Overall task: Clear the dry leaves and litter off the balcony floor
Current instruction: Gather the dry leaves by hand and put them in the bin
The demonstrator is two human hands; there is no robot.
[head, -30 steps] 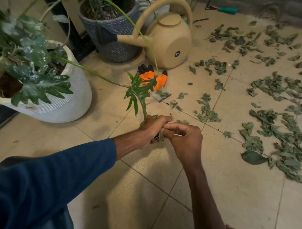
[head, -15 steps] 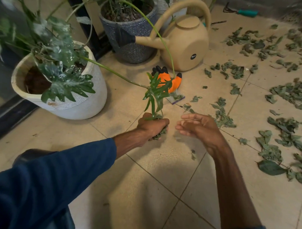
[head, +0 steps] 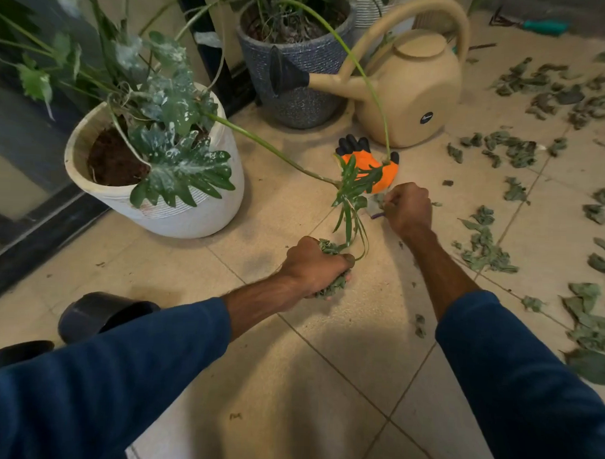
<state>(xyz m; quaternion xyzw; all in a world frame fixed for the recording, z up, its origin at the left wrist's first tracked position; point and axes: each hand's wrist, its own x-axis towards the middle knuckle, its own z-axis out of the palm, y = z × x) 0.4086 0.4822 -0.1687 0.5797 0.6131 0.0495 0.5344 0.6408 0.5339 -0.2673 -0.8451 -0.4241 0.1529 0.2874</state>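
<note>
Left grip [head: 315, 267], centre frame, is closed around a leaf bunch [head: 330, 287]. Right grip [head: 406, 209], just right of it, curls over litter [head: 377, 201] beside the glove [head: 372, 163]; whether it holds it, I cannot tell. Most leaves [head: 485, 249] lie on the floor [head: 323, 384], far right. Best, I think, to pinch low, avoiding the plant [head: 350, 196].

Open floor tiles [head: 323, 367] nearby; beyond, white pot [head: 198, 219], arching stem [head: 273, 148], orange glove [head: 365, 160] and watering can [head: 411, 106] as obstacles.
</note>
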